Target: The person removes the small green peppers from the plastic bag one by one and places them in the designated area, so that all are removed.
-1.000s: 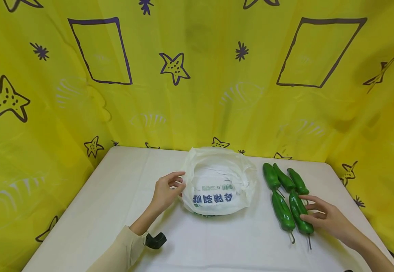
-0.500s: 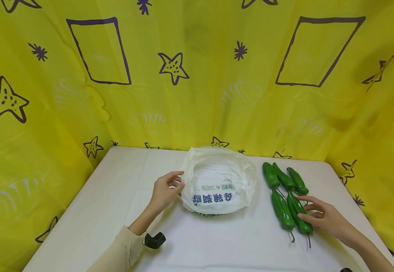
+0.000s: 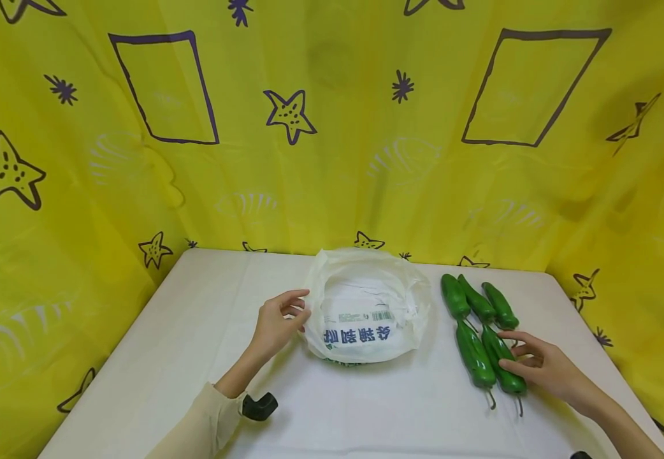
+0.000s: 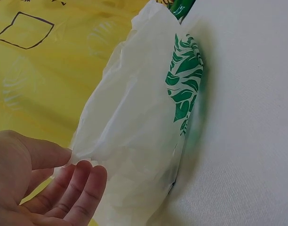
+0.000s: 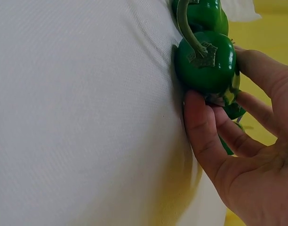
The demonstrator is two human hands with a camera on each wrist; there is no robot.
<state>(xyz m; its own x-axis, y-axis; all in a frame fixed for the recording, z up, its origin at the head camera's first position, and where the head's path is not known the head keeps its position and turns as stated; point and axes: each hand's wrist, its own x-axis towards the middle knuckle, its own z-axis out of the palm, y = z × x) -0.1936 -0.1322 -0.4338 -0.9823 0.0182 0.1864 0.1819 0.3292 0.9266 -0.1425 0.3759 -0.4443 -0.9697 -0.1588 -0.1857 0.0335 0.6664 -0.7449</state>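
Note:
A white plastic bag with blue lettering stands with its mouth spread at the middle of the table. At its left rim is my left hand; the left wrist view shows thumb and forefinger pinching the edge of the plastic, the other fingers bent beside it. To the right, several green peppers lie in two rows. My right hand holds the nearest right green pepper, thumb on top and fingers along its side. That pepper's stem end faces the right wrist camera. It lies on the cloth.
A white cloth covers the table. Yellow curtains printed with stars hang at the back and both sides. A black wrist strap piece sits by my left sleeve.
The head view has shifted very slightly. Both hands keep their places at the bag and the pepper, and nothing else has visibly moved.

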